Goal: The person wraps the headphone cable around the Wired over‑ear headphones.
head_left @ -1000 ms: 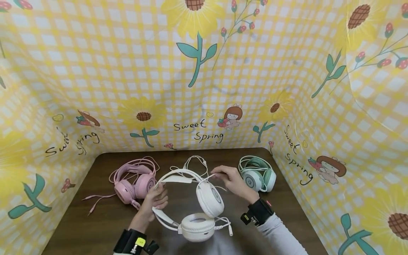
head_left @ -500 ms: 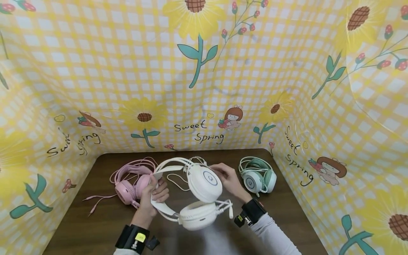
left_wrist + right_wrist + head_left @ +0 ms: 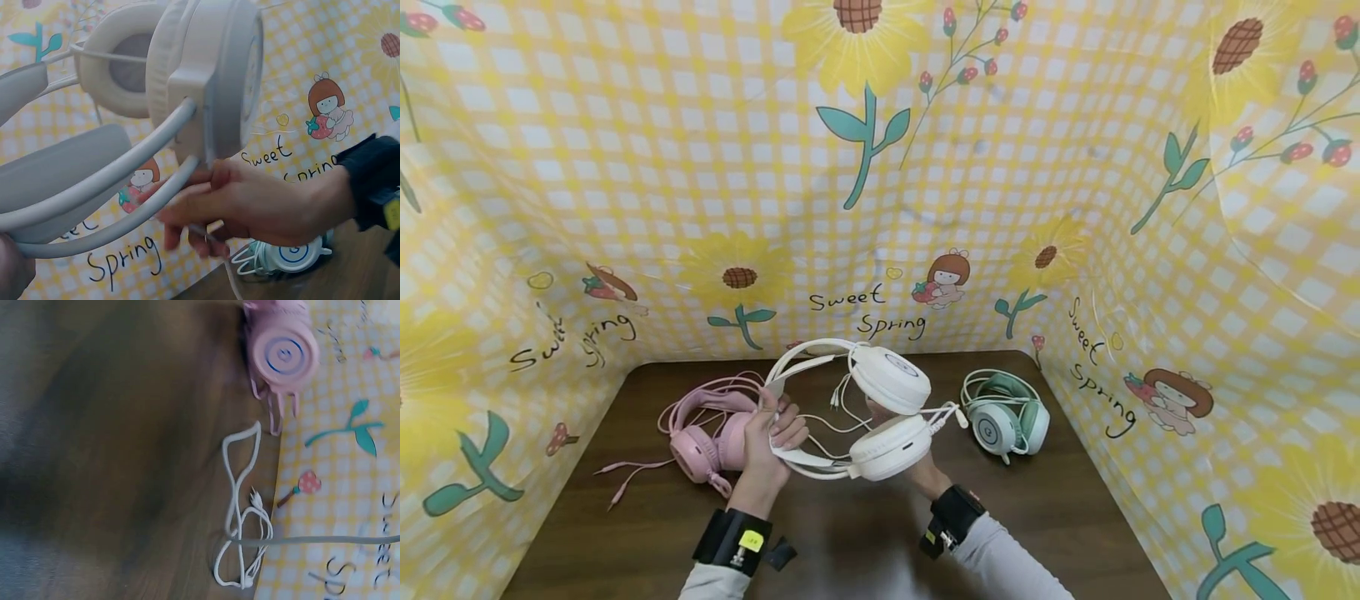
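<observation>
A white headset point(image 3: 887, 417) hangs in the air above the brown table point(image 3: 1060, 517), its two earcups stacked one over the other. My left hand point(image 3: 775, 429) grips its headband at the left. My right hand point(image 3: 925, 477) sits under and behind the lower earcup and is mostly hidden in the head view. In the left wrist view the right hand point(image 3: 262, 206) curls its fingers at the earcup's arm of the white headset point(image 3: 206, 81), with the thin white cable point(image 3: 215, 240) running through them. The white cable point(image 3: 240, 550) trails in loops on the table.
A pink headset point(image 3: 711, 433) lies at the table's left with its cable spread toward the front left. A green and white headset point(image 3: 1007, 412) lies at the right. Yellow checked cloth walls point(image 3: 880, 208) close in the back and both sides.
Both hands have lifted the white headset off the table and turned it. The right hand went from the cable near the top to beneath the lower earcup.
</observation>
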A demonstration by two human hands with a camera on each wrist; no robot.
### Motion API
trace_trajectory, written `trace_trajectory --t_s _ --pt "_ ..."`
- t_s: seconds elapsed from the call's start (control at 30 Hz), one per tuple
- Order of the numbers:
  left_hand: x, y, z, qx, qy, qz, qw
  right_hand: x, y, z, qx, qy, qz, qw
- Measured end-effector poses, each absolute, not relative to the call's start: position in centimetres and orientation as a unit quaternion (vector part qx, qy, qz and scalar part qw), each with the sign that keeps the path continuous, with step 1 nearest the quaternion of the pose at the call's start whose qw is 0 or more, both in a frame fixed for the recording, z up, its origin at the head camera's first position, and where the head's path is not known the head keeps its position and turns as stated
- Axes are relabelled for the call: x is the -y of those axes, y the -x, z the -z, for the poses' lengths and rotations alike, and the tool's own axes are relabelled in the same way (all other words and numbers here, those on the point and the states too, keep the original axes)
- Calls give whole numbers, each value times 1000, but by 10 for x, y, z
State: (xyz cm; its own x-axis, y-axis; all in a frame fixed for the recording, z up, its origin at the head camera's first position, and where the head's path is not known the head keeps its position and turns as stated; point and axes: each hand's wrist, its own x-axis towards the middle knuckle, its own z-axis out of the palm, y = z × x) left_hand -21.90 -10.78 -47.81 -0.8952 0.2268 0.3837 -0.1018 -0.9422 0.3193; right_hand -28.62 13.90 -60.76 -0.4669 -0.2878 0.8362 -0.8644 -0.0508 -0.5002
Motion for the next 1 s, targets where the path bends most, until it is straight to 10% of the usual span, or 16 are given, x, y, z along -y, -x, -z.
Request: trace_trajectory --t_s 0.4,1.0 --pt "104 218 463 -189 -133 -973 -25 -102 210 559 753 -302 -539 228" --pt "104 221 465 -317 5 -921 -227 -116 191 528 844 -378 -267 271"
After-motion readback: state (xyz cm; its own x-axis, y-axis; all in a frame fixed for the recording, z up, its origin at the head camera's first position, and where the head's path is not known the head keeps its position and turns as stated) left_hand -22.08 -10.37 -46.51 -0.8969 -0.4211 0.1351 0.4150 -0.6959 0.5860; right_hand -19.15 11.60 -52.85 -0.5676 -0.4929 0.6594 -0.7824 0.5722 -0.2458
